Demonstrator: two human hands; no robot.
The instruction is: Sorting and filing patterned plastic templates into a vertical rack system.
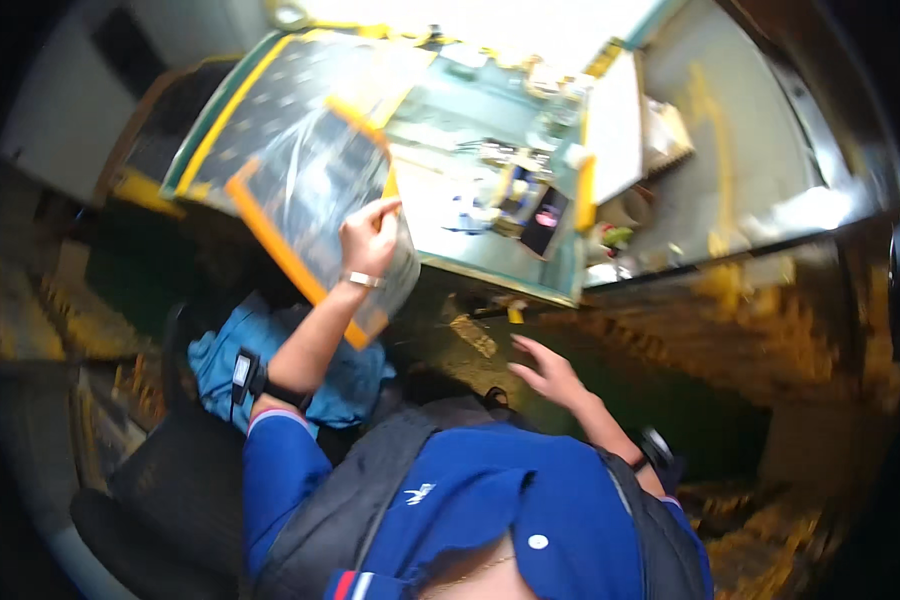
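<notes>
My left hand (370,238) is closed on the right-hand edge of a clear plastic sheet with orange borders (282,243). The sheet is tilted, overlapping the front left of the table, and its lower corner hangs past the table's front edge. Whether it is a sleeve or a single panel I cannot tell. Below the table's front edge my right hand (552,376) hovers with fingers apart, holding nothing. A dark phone with a lit screen (545,222) lies on the table, beyond my right hand.
The glass-topped table (495,277) has green edges. Small blurred items (510,165) lie around its middle. At the right stands a white board with an orange edge (613,135). A blue cloth (232,345) drapes beside my left arm, near a dark chair (175,490).
</notes>
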